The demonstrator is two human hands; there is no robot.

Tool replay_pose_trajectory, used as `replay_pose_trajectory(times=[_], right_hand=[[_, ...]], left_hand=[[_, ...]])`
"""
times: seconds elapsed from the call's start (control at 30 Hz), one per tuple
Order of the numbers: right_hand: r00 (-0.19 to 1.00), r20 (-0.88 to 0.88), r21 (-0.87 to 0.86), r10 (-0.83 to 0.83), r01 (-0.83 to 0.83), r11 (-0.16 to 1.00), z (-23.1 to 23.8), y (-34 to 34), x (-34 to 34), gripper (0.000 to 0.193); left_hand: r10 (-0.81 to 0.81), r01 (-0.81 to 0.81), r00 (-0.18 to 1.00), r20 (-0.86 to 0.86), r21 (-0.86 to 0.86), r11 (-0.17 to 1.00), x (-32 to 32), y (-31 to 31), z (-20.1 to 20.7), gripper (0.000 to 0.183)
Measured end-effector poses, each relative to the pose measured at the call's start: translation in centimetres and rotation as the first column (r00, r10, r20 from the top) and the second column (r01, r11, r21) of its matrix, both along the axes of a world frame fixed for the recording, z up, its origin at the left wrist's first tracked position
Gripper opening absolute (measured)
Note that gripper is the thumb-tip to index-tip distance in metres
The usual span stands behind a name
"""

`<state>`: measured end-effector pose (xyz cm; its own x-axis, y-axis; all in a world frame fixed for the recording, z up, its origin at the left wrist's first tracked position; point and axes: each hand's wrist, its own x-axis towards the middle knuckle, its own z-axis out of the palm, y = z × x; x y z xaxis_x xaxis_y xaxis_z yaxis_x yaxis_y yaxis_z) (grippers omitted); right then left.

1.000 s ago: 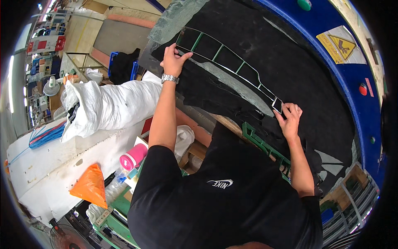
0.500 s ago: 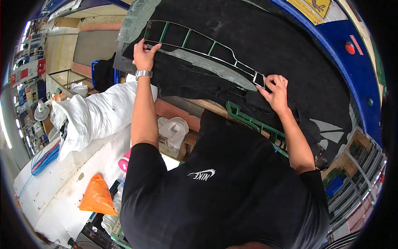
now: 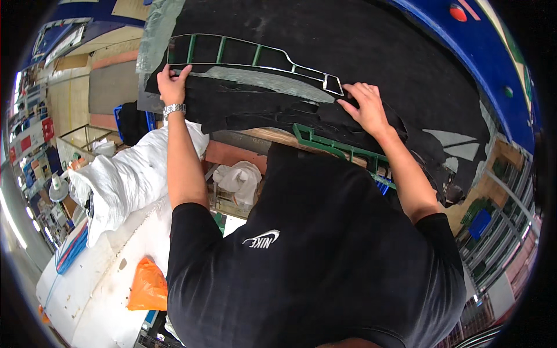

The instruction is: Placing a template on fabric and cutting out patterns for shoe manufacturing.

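The left hand [image 3: 172, 87] has its thumb and index finger moderately parted, both tips at the near rail of the long metal frame [image 3: 257, 56], by its left end; whether they clasp the rail or only press against it cannot be told. The right hand [image 3: 366, 109] is more open, thumb and index finger spread about the near corner of the frame's right end. Its index fingertip is right at that end, though contact is too fine to judge.

The frame, silver-edged with green crossbars, lies on the black sheet [image 3: 360, 35] that covers the worktop [image 3: 272, 134]. It stretches between the two grips, mostly on their far side, broad at the left and tapering to a small four-sided cell at the right. Its left end is near the left edge of the sheet, beside a grey-green layer [image 3: 155, 46]; the right end sits well in from the right edge.

Beyond the far rail, the black sheet spreads broadly toward the blue beam [image 3: 464, 64]. On the near side, a grey strip [image 3: 267, 80] runs just along the frame, then ragged black folds reach the worktop's near edge, where a second green frame [image 3: 342, 149] lies. Pale triangular patches [image 3: 458, 143] show near the right edge, past the right forearm.
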<state>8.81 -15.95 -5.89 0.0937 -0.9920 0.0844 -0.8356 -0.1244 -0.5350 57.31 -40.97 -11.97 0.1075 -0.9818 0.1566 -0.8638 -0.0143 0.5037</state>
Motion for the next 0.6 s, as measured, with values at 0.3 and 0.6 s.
replay_pose_trajectory(times=[0.3,0.6], right_hand=[[0.998,-0.008,0.205,0.057,-0.054,0.977,2.1,4.0,0.6,0.012],[0.970,-0.137,-0.090,-0.201,0.190,0.978,5.2,7.7,-0.1,0.022]], left_hand=[[-0.076,0.079,0.996,0.053,-0.043,0.996,-0.7,-0.3,0.5,0.076],[0.004,0.040,0.924,0.383,-0.106,0.994,-7.4,3.2,7.6,0.077]])
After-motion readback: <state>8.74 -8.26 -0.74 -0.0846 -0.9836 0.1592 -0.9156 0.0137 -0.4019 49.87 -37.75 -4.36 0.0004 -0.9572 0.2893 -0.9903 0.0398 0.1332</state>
